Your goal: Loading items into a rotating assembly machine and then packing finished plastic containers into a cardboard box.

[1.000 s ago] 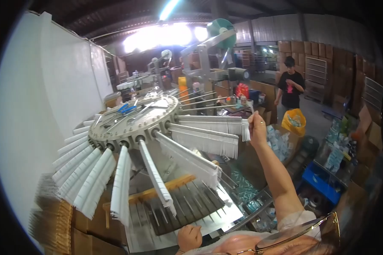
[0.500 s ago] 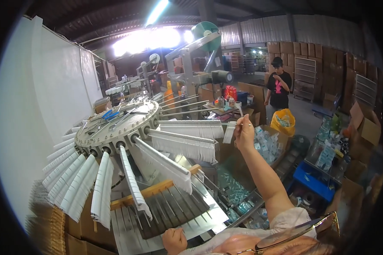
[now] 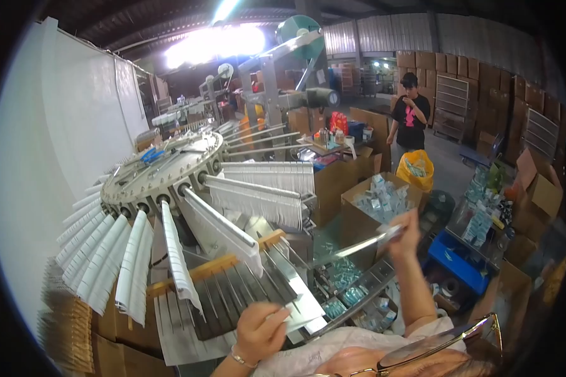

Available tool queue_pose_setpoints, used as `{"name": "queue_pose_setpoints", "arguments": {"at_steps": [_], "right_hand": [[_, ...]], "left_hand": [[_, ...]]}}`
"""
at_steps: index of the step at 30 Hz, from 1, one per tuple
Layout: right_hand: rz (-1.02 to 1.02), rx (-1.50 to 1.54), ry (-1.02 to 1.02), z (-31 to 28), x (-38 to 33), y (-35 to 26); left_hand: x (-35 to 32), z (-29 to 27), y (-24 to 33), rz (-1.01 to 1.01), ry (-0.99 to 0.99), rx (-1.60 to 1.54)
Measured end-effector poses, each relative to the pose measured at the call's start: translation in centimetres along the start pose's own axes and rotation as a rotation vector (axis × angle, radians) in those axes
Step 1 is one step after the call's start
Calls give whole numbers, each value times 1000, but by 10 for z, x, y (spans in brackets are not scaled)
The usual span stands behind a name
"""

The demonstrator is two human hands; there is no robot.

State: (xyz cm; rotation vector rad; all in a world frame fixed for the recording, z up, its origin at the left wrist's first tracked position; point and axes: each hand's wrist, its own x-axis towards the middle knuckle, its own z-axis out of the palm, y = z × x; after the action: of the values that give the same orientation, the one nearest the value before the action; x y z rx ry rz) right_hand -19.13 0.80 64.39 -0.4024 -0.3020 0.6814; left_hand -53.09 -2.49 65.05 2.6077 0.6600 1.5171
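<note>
A long, thin, pale strip (image 3: 357,247), smeared by motion, reaches left from my right hand (image 3: 405,235), whose fingers are closed on its end. My left hand (image 3: 261,330) hovers over the near edge of a metal sheet (image 3: 305,306), its fingers curled together; whether anything small is in them is hidden. Just beyond it, a wooden bar (image 3: 225,265) with several thin metal rods lies across a dark panel. A round machine table (image 3: 170,164) carries spokes radiating outward, hung with rows of white strips (image 3: 255,198).
An open carton (image 3: 352,217) full of small packets stands beyond my right hand. To the right are a blue bin (image 3: 458,264) and a yellow bag (image 3: 415,169). A person in black (image 3: 410,116) stands farther back. Blue-handled pliers (image 3: 151,156) lie on the machine table.
My right hand has come down and right, away from the spoke's end, bringing the pale strip along. My left hand has risen from the lower edge. The view has shifted slightly.
</note>
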Motion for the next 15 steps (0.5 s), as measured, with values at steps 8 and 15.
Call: {"name": "queue_pose_setpoints", "arguments": {"at_steps": [8, 15], "right_hand": [[280, -166, -666, 64, -20, 72], [-240, -612, -546, 101, 33, 110]], "left_hand": [[11, 13, 4, -459, -79, -60], [-17, 7, 8, -511, 44, -137]]}}
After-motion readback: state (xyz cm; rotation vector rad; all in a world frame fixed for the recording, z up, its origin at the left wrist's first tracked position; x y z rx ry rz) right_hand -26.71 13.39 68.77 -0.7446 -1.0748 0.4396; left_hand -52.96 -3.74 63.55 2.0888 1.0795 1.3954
